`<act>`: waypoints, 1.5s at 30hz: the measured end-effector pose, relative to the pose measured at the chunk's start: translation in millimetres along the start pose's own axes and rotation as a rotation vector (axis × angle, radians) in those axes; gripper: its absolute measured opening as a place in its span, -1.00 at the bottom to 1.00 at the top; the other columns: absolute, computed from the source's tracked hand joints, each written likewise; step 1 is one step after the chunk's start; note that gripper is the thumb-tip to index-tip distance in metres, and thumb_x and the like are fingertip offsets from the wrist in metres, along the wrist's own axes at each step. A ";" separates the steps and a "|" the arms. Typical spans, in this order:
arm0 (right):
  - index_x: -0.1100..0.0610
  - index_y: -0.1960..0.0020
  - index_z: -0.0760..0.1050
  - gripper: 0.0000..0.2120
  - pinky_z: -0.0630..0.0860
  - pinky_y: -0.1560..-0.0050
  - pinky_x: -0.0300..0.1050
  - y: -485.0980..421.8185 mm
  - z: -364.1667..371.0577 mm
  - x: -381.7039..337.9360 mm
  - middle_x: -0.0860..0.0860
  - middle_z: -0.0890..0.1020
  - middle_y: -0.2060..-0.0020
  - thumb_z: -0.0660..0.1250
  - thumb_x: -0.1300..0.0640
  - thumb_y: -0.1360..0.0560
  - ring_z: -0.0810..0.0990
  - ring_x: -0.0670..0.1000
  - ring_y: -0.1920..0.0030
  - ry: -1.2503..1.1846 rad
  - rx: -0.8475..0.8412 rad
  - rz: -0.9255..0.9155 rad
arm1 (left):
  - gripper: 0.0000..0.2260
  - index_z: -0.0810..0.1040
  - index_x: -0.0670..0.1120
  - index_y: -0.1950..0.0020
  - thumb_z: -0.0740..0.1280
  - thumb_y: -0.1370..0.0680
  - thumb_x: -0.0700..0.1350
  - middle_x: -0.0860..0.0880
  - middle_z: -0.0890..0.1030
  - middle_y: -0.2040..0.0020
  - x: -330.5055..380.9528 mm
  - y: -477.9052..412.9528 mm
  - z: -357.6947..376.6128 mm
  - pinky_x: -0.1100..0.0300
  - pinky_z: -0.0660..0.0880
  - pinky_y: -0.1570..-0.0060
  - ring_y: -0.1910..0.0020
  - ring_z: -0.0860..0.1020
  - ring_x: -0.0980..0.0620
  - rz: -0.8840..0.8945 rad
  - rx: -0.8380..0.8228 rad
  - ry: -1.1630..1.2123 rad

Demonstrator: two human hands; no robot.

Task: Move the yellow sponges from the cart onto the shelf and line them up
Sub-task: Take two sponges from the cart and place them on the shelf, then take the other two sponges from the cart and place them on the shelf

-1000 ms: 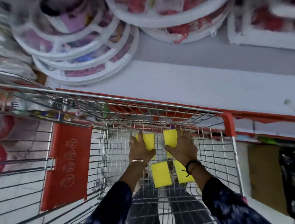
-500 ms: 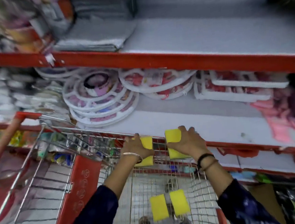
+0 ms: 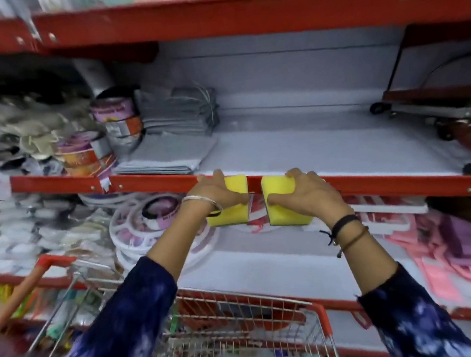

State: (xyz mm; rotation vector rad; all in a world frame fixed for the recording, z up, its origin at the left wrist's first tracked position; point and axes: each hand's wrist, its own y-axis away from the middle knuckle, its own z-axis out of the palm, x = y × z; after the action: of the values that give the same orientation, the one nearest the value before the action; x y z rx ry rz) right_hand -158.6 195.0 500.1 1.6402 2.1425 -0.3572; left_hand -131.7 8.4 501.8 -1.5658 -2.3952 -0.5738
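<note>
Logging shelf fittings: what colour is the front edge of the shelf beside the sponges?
Red: the shelf edge, clearest in the head view.

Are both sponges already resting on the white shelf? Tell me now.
No: the left hand and the right hand each hold a yellow sponge in front of the shelf's red edge.

The middle shelf [image 3: 325, 148] lies bare from centre to right, open to a hand coming over its red front lip [image 3: 370, 184]. Folded grey cloths [image 3: 167, 155] close the left, a wheeled trolley [image 3: 431, 106] crowds the far right, and the upper shelf beam [image 3: 216, 16] caps the opening
</note>
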 end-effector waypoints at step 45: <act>0.15 -0.24 0.43 -0.68 0.48 -0.09 -0.07 11.7 99.1 55.4 0.06 0.49 -0.17 0.33 0.07 -0.53 0.51 0.03 -0.12 -0.366 0.295 -0.261 | -0.83 0.52 -0.15 0.00 0.29 -0.50 -0.08 -0.10 0.58 0.08 -22.4 2.7 136.2 0.12 0.54 0.45 0.20 0.56 0.01 0.661 0.814 0.359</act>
State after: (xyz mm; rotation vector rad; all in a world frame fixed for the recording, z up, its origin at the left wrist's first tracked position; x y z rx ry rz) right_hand -142.6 201.6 387.2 1.3048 2.0869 -1.0120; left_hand -116.5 50.4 371.2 -1.5304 -1.4086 0.2254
